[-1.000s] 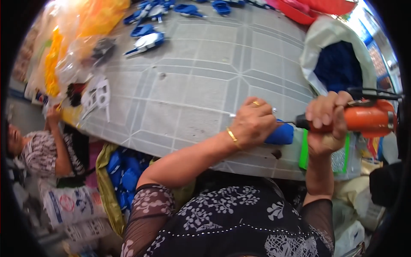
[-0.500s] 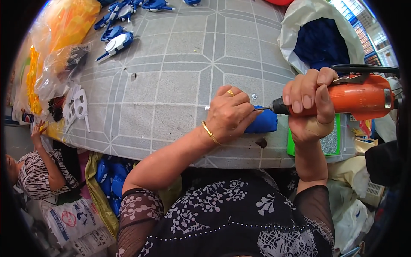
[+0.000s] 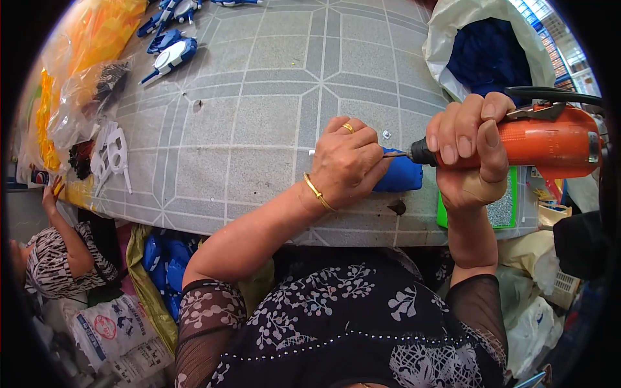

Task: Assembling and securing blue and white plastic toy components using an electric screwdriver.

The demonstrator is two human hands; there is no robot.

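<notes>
My right hand (image 3: 471, 152) is wrapped round an orange electric screwdriver (image 3: 550, 145) with a black nose, held level above the table. Its thin bit points left and reaches the fingers of my left hand (image 3: 349, 155). Those fingers are closed round a blue plastic part (image 3: 401, 171), whose right end sticks out beneath the bit. A small white tip (image 3: 312, 152) shows on the left side of that hand. My fingers hide the spot where the bit meets the part.
A green tray (image 3: 443, 210) of small metal pieces lies under my right wrist. A white sack (image 3: 440, 39) of blue parts stands far right. Blue-and-white assemblies (image 3: 173, 57), white plastic frames (image 3: 113, 158) and orange bags (image 3: 97, 32) lie left. Another person (image 3: 61, 258) sits at lower left.
The view has shifted slightly, so the things on the table sit a little lower or farther left. Both hands keep their holds, with the screwdriver bit still at the left fingers.
</notes>
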